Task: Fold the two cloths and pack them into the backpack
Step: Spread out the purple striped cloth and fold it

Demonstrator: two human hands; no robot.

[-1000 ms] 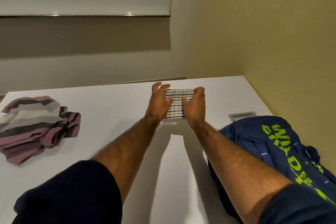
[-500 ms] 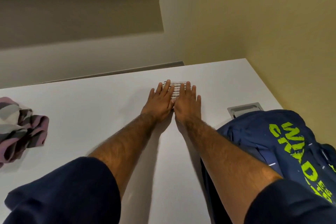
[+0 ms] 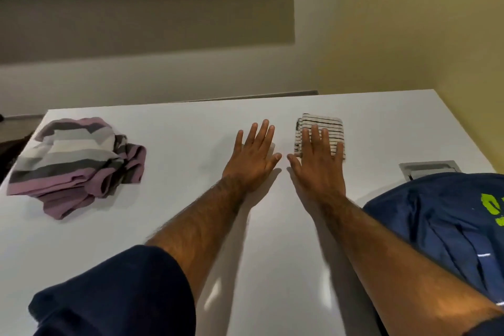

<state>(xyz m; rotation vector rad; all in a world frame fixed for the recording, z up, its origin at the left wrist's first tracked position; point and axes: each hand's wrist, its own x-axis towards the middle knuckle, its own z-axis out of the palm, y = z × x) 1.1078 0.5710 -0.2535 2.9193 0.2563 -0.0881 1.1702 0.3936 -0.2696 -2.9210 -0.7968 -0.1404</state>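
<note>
A small white cloth with thin black stripes [image 3: 324, 124] lies folded into a square on the white table [image 3: 191, 123]. My right hand [image 3: 320, 161] presses flat on it with straight fingers. To its left, my left hand [image 3: 253, 157] lies flat on the bare table, off the cloth. A bigger cloth striped in purple, grey and white [image 3: 73, 161] sits crumpled at the table's left end. The dark blue backpack with bright green lettering [image 3: 441, 221] lies at the right, near my right forearm.
A grey metal plate [image 3: 428, 168] is set into the table just beyond the backpack. A yellow wall runs along the table's right side and a pale wall stands behind the far edge.
Both hands pressed on the striped cloth half a second ago. My left hand has since slid off it to the left onto the table; my right hand stays on it.
</note>
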